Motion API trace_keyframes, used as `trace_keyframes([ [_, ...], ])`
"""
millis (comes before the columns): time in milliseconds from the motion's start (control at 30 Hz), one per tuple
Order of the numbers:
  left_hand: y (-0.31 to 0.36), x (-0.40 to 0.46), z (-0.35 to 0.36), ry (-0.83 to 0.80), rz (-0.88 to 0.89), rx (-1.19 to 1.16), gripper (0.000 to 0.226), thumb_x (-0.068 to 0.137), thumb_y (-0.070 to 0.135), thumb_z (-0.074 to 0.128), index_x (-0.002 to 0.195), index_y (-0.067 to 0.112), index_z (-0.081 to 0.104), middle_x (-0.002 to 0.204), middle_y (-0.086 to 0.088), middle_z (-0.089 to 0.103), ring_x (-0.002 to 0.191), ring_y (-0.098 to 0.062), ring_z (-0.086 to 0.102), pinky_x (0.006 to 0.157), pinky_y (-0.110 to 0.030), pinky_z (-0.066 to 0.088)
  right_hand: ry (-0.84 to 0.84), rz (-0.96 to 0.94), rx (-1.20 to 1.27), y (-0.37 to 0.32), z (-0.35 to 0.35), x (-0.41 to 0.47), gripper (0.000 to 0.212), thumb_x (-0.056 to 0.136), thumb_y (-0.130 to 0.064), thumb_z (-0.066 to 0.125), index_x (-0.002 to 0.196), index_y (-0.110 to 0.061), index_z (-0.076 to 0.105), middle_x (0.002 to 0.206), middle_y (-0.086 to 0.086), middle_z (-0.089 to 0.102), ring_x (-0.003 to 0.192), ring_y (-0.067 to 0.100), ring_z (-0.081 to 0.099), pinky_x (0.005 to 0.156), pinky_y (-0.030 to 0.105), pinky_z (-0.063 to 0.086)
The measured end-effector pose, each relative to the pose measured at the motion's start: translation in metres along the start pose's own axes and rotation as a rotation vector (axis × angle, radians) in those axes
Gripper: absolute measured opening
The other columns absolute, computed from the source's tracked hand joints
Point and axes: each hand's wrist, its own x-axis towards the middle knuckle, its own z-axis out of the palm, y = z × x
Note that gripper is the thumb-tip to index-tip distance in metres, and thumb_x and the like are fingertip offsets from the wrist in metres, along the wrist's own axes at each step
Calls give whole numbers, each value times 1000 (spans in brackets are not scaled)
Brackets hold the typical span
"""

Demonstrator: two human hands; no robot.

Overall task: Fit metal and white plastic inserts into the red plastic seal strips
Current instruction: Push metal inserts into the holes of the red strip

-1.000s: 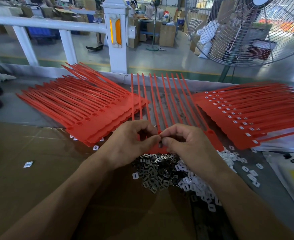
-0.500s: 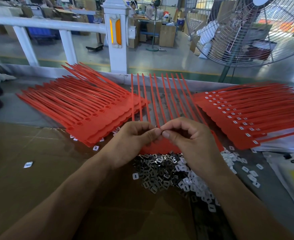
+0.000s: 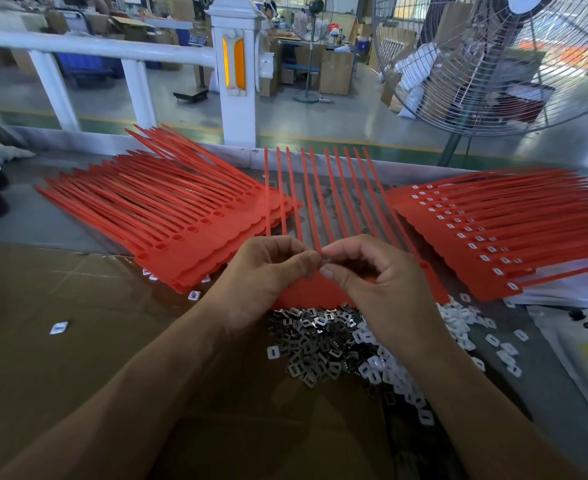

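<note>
A red seal strip sheet (image 3: 323,202) lies in front of me, its tails pointing away and its head end under my hands. My left hand (image 3: 264,271) and my right hand (image 3: 379,275) meet fingertip to fingertip just above it and pinch a small metal insert (image 3: 324,260) between them. A heap of metal inserts (image 3: 315,341) lies just below the sheet, with a heap of white plastic inserts (image 3: 396,372) to its right.
A stack of red strips with open sockets (image 3: 168,216) lies at the left. A stack with white inserts fitted (image 3: 500,233) lies at the right. Loose white inserts (image 3: 58,328) are scattered on the brown cardboard. A large fan (image 3: 493,64) stands beyond the table.
Both hands have risen from the sheet's head end and drawn slightly away from me. Their fingertips now pinch a metal insert in the air above the strips.
</note>
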Motion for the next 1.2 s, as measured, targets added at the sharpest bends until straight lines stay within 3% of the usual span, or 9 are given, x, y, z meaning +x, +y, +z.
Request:
trace_keyframes([
  [133,4,-2,2,7,0,39,26,91,33,70,91,7,73,92,-28,67,78,-30,54,78,-48,43,23,-64,-87,1,1,0,14,91,-20,78,104,-25,77,94,-14,74,95,9,70,80,16,53],
  [233,7,-2,-2,72,36,175,22,96,32,66,85,15,74,81,-12,70,70,-19,56,68,-38,46,57,-36,-82,4,-2,1,15,90,-21,79,101,-31,77,94,-18,74,95,4,69,80,12,51],
  [333,4,0,-12,282,109,541,20,98,33,62,83,24,72,75,3,68,62,-4,56,62,-34,50,74,60,-115,11,-11,8,14,91,-22,79,96,-34,76,91,-24,73,92,-4,68,78,5,48],
  [433,2,2,-24,407,158,849,13,98,29,61,91,29,71,88,14,65,85,-3,58,84,-36,51,42,129,-225,17,-17,20,12,91,-21,79,94,-32,77,86,-21,73,89,-12,64,73,-1,42],
  [500,-1,3,-29,408,151,994,12,98,32,58,98,34,70,101,19,60,104,-6,52,100,-34,34,-20,154,-303,18,-16,30,13,91,-20,79,91,-33,75,85,-21,72,85,-13,64,69,-1,41],
  [533,-2,3,-31,399,139,1039,13,98,35,57,102,37,69,107,20,57,110,-5,46,100,-31,25,-55,165,-343,18,-14,35,14,91,-21,78,90,-34,74,86,-21,71,84,-12,64,68,2,42],
  [667,-7,3,-31,375,96,1110,17,97,39,57,107,38,70,124,16,52,123,-10,37,100,-30,15,-146,183,-461,23,-4,46,16,92,-21,78,89,-36,73,92,-21,70,90,-7,62,75,13,43],
  [967,-11,5,-32,367,2,1122,19,97,43,58,106,35,73,132,12,52,130,-13,33,111,-40,17,-137,202,-505,33,1,44,13,91,-23,78,92,-36,77,97,-18,73,93,-3,65,74,11,43],
  [1200,-13,6,-33,348,-31,1137,19,96,42,60,106,35,74,138,13,51,135,-14,30,112,-42,17,-160,165,-560,33,2,43,17,94,-27,75,109,-34,80,112,-12,73,95,0,58,81,14,40],
])
